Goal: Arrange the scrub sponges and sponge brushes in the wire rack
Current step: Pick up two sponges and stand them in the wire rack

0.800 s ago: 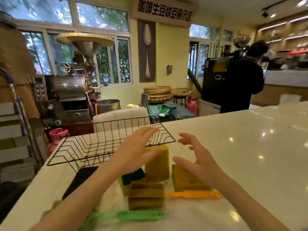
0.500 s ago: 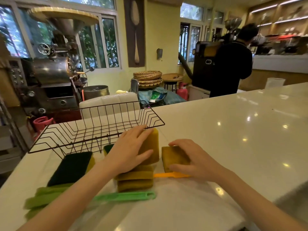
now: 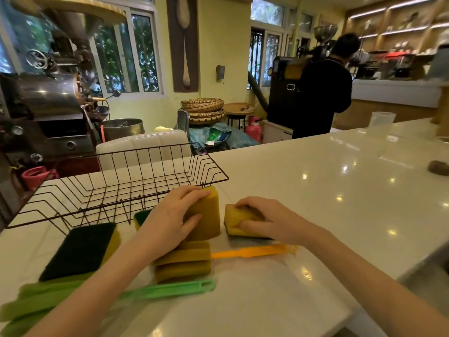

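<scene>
Both hands just dropped onto sponges: left hand [image 3: 170, 222] clamped on the upright sponge [image 3: 206, 215], right hand [image 3: 269, 221] on the flat sponge [image 3: 234, 221], by the empty rack [image 3: 126, 188] on the counter [image 3: 315, 190]. Loading starts.

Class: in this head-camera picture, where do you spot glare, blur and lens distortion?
Head view: ceiling lights glare as bright spots on the glossy countertop; the green sponge brush and forearms blur toward the bottom edge; the wide angle bows the wire rack and window frames.
</scene>
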`<state>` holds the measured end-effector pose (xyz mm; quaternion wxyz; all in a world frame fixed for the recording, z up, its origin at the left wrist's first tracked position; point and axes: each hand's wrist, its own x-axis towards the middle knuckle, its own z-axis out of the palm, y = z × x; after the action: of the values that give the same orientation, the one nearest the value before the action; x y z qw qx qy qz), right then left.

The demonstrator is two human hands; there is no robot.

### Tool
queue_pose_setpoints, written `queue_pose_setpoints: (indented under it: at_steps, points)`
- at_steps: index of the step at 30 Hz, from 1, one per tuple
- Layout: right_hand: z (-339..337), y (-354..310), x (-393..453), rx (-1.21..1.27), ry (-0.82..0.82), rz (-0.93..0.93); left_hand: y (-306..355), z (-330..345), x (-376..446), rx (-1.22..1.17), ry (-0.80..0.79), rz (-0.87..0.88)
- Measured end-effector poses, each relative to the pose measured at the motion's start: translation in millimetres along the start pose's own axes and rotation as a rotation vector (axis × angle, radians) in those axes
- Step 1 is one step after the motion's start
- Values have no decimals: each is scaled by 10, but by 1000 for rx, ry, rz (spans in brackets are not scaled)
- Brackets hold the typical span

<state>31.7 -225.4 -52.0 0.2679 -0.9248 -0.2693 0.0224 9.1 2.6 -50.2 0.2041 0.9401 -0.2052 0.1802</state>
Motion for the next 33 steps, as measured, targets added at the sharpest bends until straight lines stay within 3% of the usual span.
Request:
queue_pose_setpoints:
  at_steps: [4, 7, 10, 17, 21, 25, 30, 33]
  points:
    - [-132, -6, 135, 372, 145, 230, 4, 11, -11, 8, 9, 4]
    - [-21, 52, 253, 676, 144, 455, 10, 6, -31, 27, 1, -10]
    - [106, 149, 295, 782, 121, 573, 24, -9, -51, 46, 2, -7]
    - [124, 295, 257, 327, 385, 383, 84, -76, -22, 17, -18, -1]
    - [133, 255, 207, 368, 401, 323, 151, -171, 14, -54, 6, -14]
    - [169, 94, 94, 317, 352, 218, 150, -210, 19, 34, 83, 22]
    - [203, 72, 65, 136, 300, 146, 163, -56, -7, 321, 37, 119]
    - [215, 94, 51, 83, 309, 98, 162, -49, 16, 273, -107, 72]
